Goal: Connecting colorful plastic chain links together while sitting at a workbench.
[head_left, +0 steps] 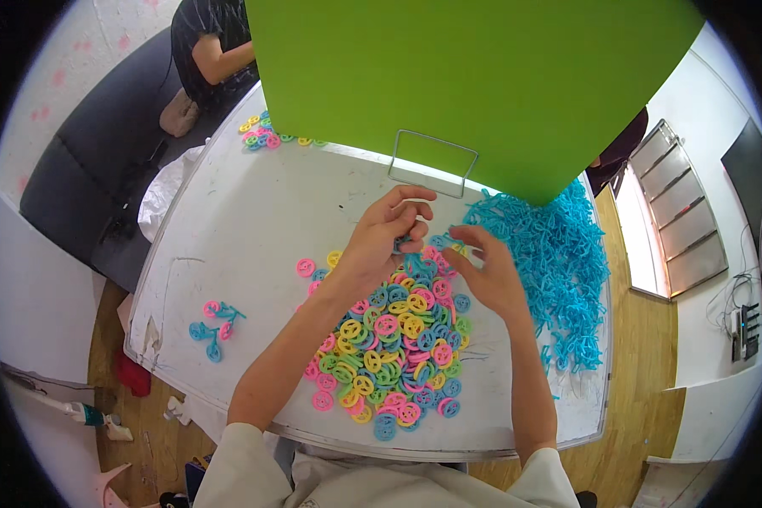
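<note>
Fingers of my L hand (379,244) are curled in on a small blue bit (402,245); can't tell what kind. My R hand (494,276) is close by, thumb & fingers apart; can't tell if it's touching anything. Under both is a big pile of wheels (386,325): pink, yellow, green & blue. Blue sticks (559,262) are heaped on the R. Over L, a few wheels w/ sticks lie on the white table (254,203). Up front: wire loop (438,141), then green board (466,76).
</note>
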Motion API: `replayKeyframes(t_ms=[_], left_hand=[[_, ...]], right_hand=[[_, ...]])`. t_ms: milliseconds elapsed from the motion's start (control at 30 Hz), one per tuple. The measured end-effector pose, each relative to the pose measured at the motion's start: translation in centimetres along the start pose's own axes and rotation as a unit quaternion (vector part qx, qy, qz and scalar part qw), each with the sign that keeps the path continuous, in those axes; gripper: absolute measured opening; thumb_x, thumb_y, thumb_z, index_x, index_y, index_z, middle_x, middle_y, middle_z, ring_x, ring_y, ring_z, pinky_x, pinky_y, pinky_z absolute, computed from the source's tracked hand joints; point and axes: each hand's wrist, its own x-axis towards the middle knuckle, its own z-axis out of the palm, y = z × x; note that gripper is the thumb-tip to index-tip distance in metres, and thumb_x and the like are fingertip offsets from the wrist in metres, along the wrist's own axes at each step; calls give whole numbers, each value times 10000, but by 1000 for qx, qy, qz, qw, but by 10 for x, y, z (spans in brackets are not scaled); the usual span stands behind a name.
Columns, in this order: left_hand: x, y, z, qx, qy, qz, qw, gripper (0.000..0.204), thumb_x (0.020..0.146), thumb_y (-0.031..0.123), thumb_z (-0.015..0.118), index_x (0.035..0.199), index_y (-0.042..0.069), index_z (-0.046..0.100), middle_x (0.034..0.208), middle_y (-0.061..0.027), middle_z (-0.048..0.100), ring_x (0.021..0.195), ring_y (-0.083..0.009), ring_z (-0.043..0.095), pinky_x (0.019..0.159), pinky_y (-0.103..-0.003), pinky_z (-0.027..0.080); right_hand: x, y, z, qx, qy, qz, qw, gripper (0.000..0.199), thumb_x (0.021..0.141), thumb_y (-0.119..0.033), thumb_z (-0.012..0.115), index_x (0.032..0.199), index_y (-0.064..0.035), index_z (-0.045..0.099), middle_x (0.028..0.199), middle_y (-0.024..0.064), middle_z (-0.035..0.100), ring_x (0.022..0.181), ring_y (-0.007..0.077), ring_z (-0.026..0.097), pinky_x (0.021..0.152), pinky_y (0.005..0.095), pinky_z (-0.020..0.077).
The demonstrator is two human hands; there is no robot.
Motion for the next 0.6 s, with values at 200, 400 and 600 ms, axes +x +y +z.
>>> replayKeyframes(t_ms=[200, 400, 600], left_hand=[[5, -14, -1, 155, -72, 124, 978, 197, 998, 77, 366, 1114, 14, 512, 966, -60, 534, 764, -112, 518, 657, -243, 428], [5, -10, -2, 196, -6, 166, 966, 235, 1008, 107, 333, 1135, 10, 505, 992, -79, 547, 803, -147, 572, 737, -265, 467], [1, 0, -23, 10, 20, -12, 1000, 259, 964, 78, 413, 1209, 41, 486, 954, -79, 531, 812, -126, 522, 699, -252, 442]], right_hand=[[-1, -17, 9, 302, -254, 185, 900, 223, 922, -174, 598, 1052, 7, 610, 952, 30, 646, 884, 92, 602, 778, 243, 494], [-1, -10, 5, 408, -230, 174, 866, 193, 920, -160, 599, 1041, -11, 605, 941, 40, 645, 846, 94, 610, 753, 249, 514], [0, -13, 9, 429, -107, 149, 884, 229, 928, -122, 575, 1141, -40, 600, 962, 46, 643, 869, 121, 624, 770, 280, 532]])
